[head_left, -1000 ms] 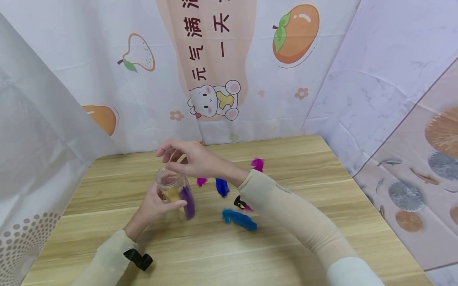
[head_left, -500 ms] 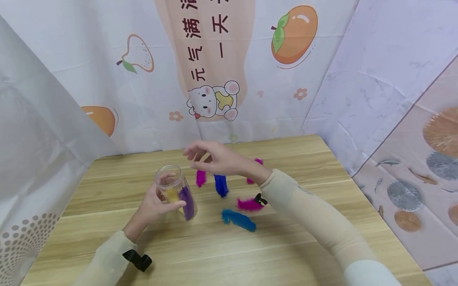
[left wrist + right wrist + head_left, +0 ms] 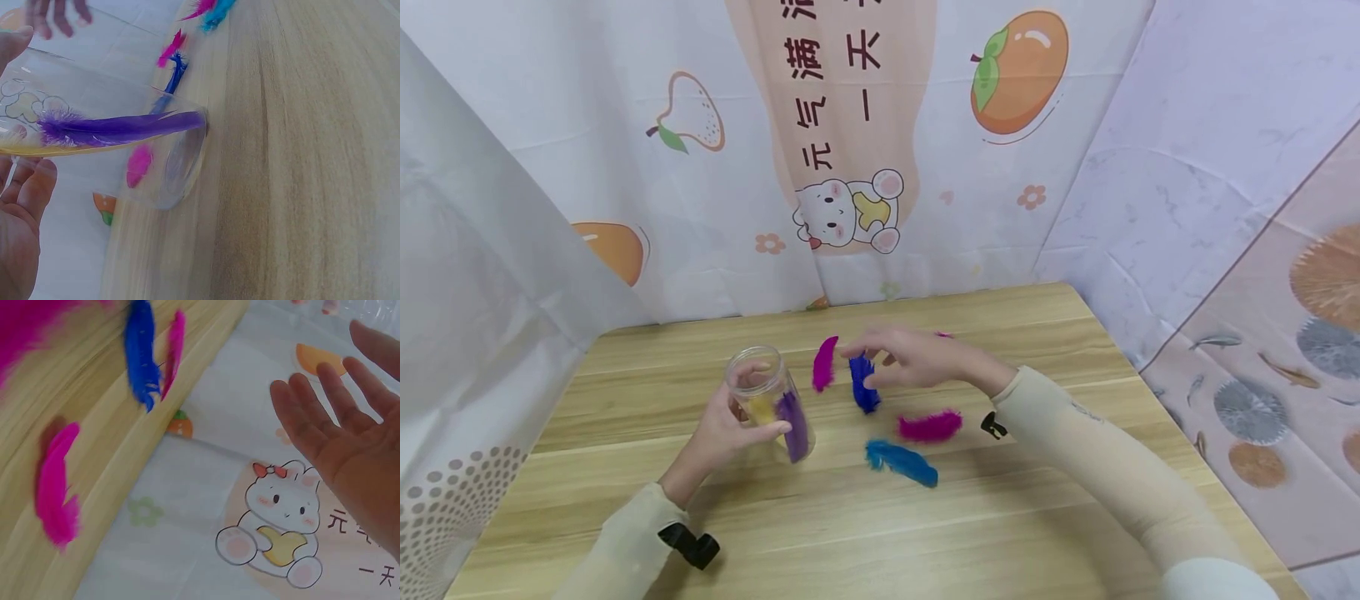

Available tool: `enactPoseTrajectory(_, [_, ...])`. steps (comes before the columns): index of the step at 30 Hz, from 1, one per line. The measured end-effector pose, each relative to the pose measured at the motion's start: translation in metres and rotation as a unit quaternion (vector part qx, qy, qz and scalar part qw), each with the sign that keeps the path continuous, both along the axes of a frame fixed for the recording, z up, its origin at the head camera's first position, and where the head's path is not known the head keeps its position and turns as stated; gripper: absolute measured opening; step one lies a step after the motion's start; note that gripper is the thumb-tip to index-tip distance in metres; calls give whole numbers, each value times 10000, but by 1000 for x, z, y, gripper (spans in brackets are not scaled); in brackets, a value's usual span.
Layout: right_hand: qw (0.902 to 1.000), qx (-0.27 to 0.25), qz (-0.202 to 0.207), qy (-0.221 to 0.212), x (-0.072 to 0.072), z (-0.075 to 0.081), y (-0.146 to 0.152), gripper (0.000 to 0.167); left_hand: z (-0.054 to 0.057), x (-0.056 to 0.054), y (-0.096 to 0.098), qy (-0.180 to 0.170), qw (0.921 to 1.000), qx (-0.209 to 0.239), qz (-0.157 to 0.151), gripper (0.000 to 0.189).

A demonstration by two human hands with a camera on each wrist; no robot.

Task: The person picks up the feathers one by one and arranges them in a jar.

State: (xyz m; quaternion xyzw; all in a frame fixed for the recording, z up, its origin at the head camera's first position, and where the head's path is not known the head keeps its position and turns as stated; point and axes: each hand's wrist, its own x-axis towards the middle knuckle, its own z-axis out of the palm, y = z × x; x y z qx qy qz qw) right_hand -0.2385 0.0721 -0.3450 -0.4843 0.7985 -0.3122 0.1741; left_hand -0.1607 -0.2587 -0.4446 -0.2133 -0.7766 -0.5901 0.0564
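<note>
My left hand (image 3: 718, 437) grips a clear open-topped jar (image 3: 756, 367), which leans slightly over the wooden table. Inside it are a purple feather (image 3: 792, 427) and a yellow one, the latter showing as a thin yellow strip (image 3: 69, 150) in the left wrist view. My right hand (image 3: 917, 360) is above the table with relaxed, spread fingers and nothing in them. From the head it overlaps the top of a dark blue feather (image 3: 864, 392). Left of that lies a magenta feather (image 3: 823, 364). The right wrist view shows the same hand's palm (image 3: 369, 450) and loose fingers.
A second magenta feather (image 3: 930, 427) and a teal feather (image 3: 902, 463) lie nearer the front on the table (image 3: 865, 542). Another magenta feather (image 3: 57, 487) is mostly hidden behind the right hand from the head. A printed curtain (image 3: 700, 200) hangs along the back edge.
My right hand has moved right from over the jar's mouth to above the dark blue feather. The left hand and jar have stayed in place.
</note>
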Motion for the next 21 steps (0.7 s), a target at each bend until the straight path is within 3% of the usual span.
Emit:
enactPoseTrajectory(8, [9949,874,118,482,-3,-27,33,50,-1,0,1,98,9999,99,-69,81])
enactPoseTrajectory(21, [9847,1592,-234,666,10,-64,70,54,0,0,2,63,10000,52,12,81])
